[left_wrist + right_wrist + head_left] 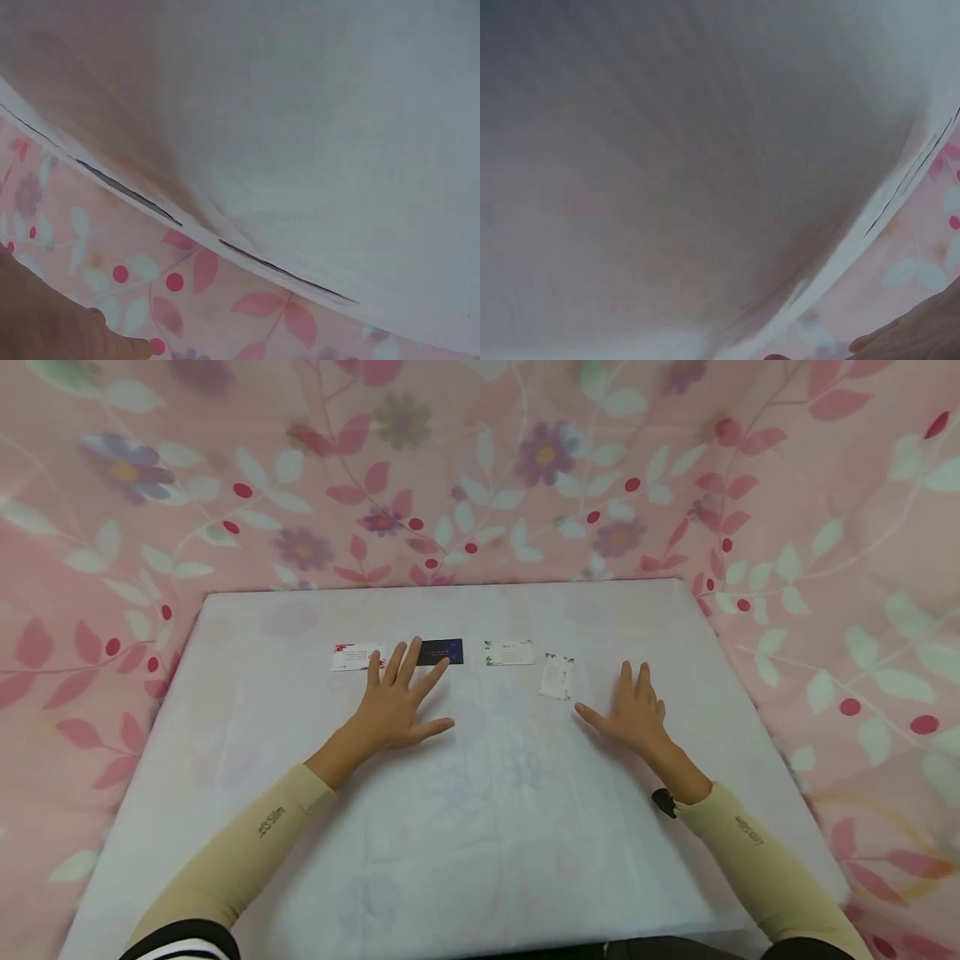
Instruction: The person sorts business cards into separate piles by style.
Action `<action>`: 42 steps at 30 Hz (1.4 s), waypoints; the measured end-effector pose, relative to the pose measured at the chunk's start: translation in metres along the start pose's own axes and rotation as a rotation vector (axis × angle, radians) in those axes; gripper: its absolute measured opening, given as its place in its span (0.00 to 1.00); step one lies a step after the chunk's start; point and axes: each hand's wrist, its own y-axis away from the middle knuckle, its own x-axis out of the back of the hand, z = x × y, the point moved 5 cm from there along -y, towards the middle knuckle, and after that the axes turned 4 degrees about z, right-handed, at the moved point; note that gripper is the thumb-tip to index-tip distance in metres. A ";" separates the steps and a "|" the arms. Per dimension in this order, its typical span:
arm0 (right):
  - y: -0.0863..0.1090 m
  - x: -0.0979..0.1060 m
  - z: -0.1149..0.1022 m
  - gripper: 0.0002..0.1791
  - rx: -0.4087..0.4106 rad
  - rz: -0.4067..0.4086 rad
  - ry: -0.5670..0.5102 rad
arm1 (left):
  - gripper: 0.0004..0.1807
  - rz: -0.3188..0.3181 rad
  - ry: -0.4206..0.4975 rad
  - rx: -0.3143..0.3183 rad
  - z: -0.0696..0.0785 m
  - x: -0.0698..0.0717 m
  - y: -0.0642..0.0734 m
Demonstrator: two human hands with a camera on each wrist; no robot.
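My left hand (393, 710) has its fingers spread, fingertips overlapping a white card with red floral corners (351, 657) and a dark blue card (442, 652). Whether it touches them I cannot tell. Right of these lies a white card with green leaf corners (510, 652), long side across. A similar white leafy card (557, 677) stands lengthwise beside it, slightly turned. My right hand (633, 714) is apart from that card, on its right, thumb out and fingers extended, holding nothing. The wrist views show only the edges of the left hand (52, 319) and right hand (915, 330).
A white cloth covers the table (465, 843), whose far edge meets a pink floral curtain (465, 468). The curtain also hangs along both sides. A dark band (663, 802) sits at the right wrist.
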 end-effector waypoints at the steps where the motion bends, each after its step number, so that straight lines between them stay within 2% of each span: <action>1: 0.003 -0.001 0.000 0.69 0.001 -0.009 0.001 | 0.52 -0.002 -0.002 -0.003 0.002 0.001 0.002; 6: 0.011 0.000 -0.006 0.70 -0.014 -0.052 -0.009 | 0.51 -0.004 -0.003 -0.016 0.007 0.008 0.007; 11: 0.010 -0.001 -0.015 0.71 -0.052 -0.064 -0.003 | 0.51 0.012 -0.001 -0.063 0.012 0.014 0.002; 15: 0.006 -0.005 -0.024 0.70 -0.074 -0.075 0.048 | 0.51 0.034 -0.002 -0.143 0.019 0.018 -0.011; 20: 0.001 -0.014 -0.037 0.68 -0.093 -0.084 0.090 | 0.52 0.003 -0.017 -0.218 0.033 0.017 -0.036; 25: -0.009 -0.026 -0.053 0.65 -0.081 -0.068 0.127 | 0.55 -0.029 -0.049 -0.213 0.044 0.015 -0.055; 31: -0.022 -0.033 -0.068 0.57 -0.018 -0.029 0.204 | 0.56 -0.076 -0.032 -0.212 0.060 0.009 -0.066; 38: -0.022 -0.029 -0.061 0.36 -0.008 0.009 0.219 | 0.53 -0.098 -0.039 -0.259 0.075 0.001 -0.075; 40: -0.022 -0.027 -0.059 0.34 -0.010 0.020 0.197 | 0.52 -0.107 -0.048 -0.252 0.076 0.001 -0.078; 42: -0.021 -0.027 -0.061 0.37 -0.015 0.018 0.167 | 0.51 -0.121 -0.047 -0.243 0.077 0.000 -0.081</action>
